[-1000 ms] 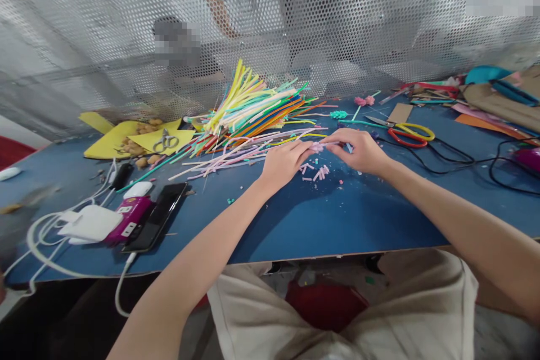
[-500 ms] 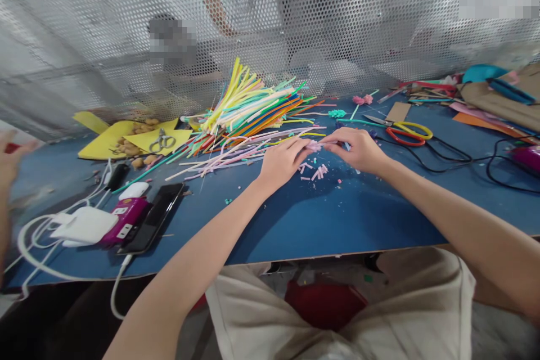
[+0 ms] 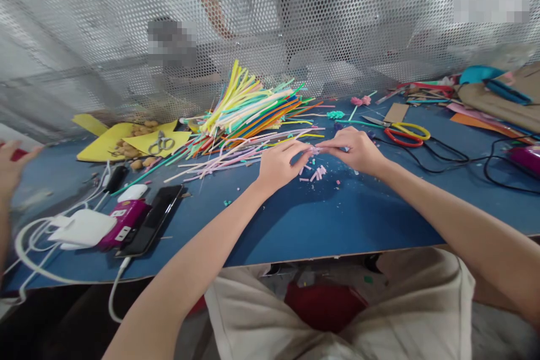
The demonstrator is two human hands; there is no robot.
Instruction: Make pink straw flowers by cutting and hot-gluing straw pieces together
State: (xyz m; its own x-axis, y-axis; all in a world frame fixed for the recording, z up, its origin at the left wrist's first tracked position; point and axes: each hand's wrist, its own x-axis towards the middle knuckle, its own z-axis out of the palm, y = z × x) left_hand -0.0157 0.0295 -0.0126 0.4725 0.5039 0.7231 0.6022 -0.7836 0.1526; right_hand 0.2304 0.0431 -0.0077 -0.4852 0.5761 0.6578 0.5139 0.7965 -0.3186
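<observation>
**Both hands pinch a small pink piece**

The left hand point(image 3: 278, 164) and right hand point(image 3: 356, 150) meet fingertip to fingertip, grasping a small pale pink fuzzy stem piece point(image 3: 315, 150) above the blue tabletop point(image 3: 320, 219). Short pink cut bits point(image 3: 316, 173) lie just near of it.

Single head view, looking forward-down, close over blue table point(image 3: 320, 225), facing perforated screen point(image 3: 295, 17).

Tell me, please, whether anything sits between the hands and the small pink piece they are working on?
Nothing visible does: the left hand and right hand both pinch the pink piece directly, above loose pink bits.
</observation>
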